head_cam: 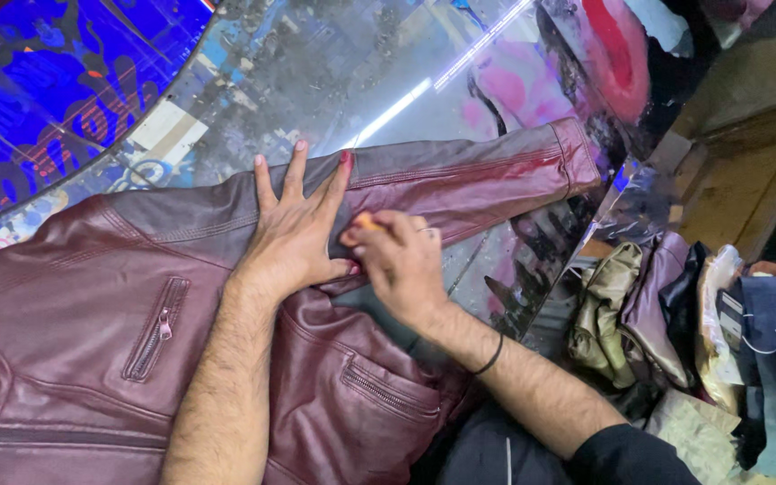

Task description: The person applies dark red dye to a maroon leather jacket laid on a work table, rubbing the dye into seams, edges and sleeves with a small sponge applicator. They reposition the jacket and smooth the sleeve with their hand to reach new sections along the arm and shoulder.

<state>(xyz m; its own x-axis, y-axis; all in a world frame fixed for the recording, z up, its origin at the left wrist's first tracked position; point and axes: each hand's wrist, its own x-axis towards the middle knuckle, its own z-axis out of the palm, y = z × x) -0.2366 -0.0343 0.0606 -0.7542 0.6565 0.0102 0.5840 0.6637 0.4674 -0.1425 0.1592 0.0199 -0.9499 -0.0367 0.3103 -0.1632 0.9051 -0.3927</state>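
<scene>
— Pressing flat with the left hand (294,238), fingers spread wide on the jacket (92,341), right where the sleeve (469,180) joins the body.

— And the right hand (401,260)?

— Pinched shut on a small orange dauber (365,220), tip touching the leather just beside the left palm.

— Sleeve direction?

— Running away from the pinch, up and to the right, cuff (581,153) at the far end near the table (316,72) edge. Long axis slanted that way.

— Nearer hand to the cuff?

— Right one. Left sits shoulder-side, pinning.

— Anything past the edge?

— Heap of folded garments (648,314), well apart.
</scene>
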